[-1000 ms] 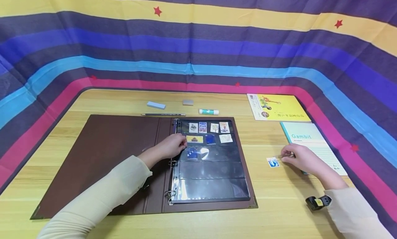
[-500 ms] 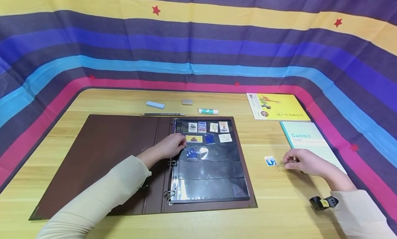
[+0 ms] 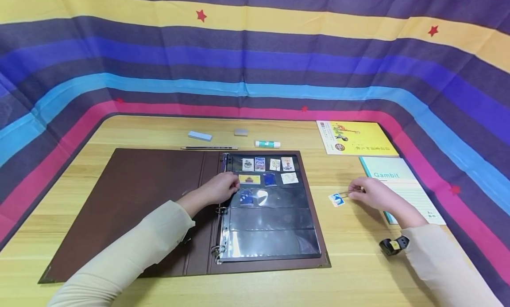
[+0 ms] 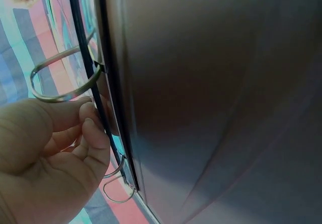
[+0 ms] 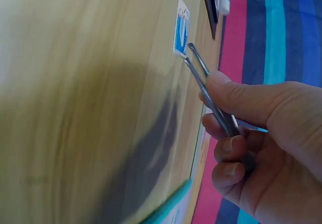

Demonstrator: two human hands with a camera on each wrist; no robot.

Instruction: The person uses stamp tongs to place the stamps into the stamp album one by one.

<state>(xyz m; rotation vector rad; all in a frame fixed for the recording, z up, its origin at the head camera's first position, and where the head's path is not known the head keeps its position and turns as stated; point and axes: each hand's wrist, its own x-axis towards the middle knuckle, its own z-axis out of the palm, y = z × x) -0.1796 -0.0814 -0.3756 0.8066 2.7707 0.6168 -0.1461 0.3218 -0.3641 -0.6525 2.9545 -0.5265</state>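
My right hand point(image 3: 372, 193) grips metal tweezers point(image 5: 211, 100). In the right wrist view the tweezers' tips stand apart at the near end of a small blue and white stamp point(image 5: 181, 28). That stamp is right of the open brown album point(image 3: 159, 178); I cannot tell whether it lies flat on the table. My left hand point(image 3: 220, 188) is at the ring side of the black pocket page point(image 3: 271, 218). Its thumb and curled fingers pinch the page's edge between the metal rings point(image 4: 63, 75). Several stamps, among them a yellow stamp point(image 3: 249, 179), sit in the page's upper rows.
Beyond the album lie a pencil point(image 3: 209, 148), a pale blue block point(image 3: 200, 135), a small pinkish block point(image 3: 241, 132) and a glue stick point(image 3: 268, 144). A yellow book point(image 3: 358, 138) and a Gambit notebook point(image 3: 382, 167) are at the right. Striped cloth point(image 3: 247, 68) surrounds the table.
The blue and white stamp has shifted left, towards the album, and slightly away from me. My right hand first drew back right, then came left with the tweezers. My left hand has stayed in place.
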